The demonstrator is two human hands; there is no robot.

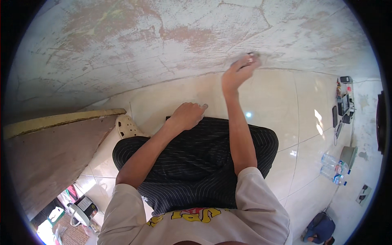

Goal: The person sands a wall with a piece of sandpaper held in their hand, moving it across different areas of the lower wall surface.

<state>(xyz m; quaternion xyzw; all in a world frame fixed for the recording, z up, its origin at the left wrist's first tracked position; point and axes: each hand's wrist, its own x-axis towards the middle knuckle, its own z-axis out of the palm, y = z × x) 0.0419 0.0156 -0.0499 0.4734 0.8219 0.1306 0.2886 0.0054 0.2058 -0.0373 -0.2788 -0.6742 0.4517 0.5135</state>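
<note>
My right hand (241, 71) is raised at the cracked, patchy white wall (163, 36), fingers closed round a small greyish object (252, 56), blurred by motion and too indistinct to name. My left hand (188, 115) is over my striped dark trousers at lap height, in front of the pale tiled floor, with its fingers curled. A small grey bit shows at its fingertips, but I cannot make out what it is.
A brown board (57, 151) with a beige clog (124, 126) beside it stands left. Along the right wall lie small electronic items (345, 106) and plastic bottles (335, 167). A person in dark blue (320, 226) is at lower right. Assorted household items (81, 208) fill the lower left.
</note>
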